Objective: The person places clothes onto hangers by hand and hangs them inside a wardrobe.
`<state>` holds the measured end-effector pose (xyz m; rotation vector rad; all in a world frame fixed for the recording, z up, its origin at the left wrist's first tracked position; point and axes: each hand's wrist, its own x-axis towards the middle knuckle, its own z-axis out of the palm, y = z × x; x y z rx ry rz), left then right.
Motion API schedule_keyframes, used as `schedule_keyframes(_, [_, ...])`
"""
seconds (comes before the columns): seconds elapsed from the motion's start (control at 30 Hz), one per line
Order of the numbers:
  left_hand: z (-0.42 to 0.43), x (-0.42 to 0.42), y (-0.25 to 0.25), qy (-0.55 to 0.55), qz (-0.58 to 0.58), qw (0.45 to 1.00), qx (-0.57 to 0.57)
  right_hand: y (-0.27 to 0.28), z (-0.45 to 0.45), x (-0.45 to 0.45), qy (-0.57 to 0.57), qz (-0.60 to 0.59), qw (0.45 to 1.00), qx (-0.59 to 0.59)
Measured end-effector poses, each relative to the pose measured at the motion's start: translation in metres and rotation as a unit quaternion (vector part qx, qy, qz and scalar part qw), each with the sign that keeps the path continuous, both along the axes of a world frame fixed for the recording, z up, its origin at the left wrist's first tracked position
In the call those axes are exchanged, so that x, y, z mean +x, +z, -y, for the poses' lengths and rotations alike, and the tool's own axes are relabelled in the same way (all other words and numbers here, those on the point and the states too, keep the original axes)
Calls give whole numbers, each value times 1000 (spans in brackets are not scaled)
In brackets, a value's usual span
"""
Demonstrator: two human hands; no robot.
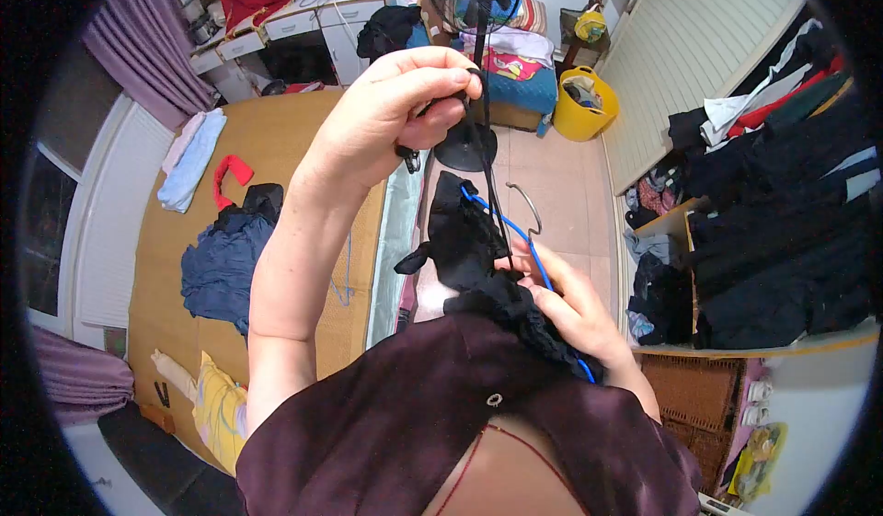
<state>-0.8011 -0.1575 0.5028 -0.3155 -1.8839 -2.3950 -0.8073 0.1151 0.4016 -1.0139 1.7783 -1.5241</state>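
A blue hanger (537, 255) with a metal hook (531, 205) is inside a black garment (460, 245) in front of my chest. My left hand (414, 97) is raised above it, its fingers closed round a thin black cord (489, 180) that runs down to the garment. A small dark piece dangles below that hand. Lower and to the right, my right hand (572, 309) holds the black garment beside the hanger, thumb and fingers closed on the cloth. Part of the garment is hidden behind my chest.
On the left, a bed (354, 277) bears dark blue clothes (221, 263), a red item (230, 177) and another hanger. A black fan (471, 148) stands ahead, near a yellow basket (586, 116). On the right, an open wardrobe (782, 350) holds many dark clothes.
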Motion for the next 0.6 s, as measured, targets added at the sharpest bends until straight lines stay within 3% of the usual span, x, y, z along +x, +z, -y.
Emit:
schedule_keyframes(0.1, [-5, 11, 7, -1, -16, 999, -31, -14, 10, 13, -52, -53, 997, -26])
schedule_keyframes(0.23, [-24, 51, 29, 52, -49, 991, -117, -10, 24, 27, -109, 77, 990, -38])
schedule_keyframes(0.3, [-17, 61, 39, -49, -118, 971, -202, -16, 21, 21, -118, 114, 986, -35])
schedule_keyframes(0.4, [-13, 61, 42, -93, -96, 968, -210, -11, 24, 24, -136, 126, 980, -76])
schedule_keyframes(0.47, [-20, 53, 32, -82, -101, 974, -186, 3, 27, 25, -125, -128, 984, -16])
schedule_keyframes(0.6, [-38, 35, 19, -142, -102, 971, -162, 6, 31, 30, -72, -118, 981, -137])
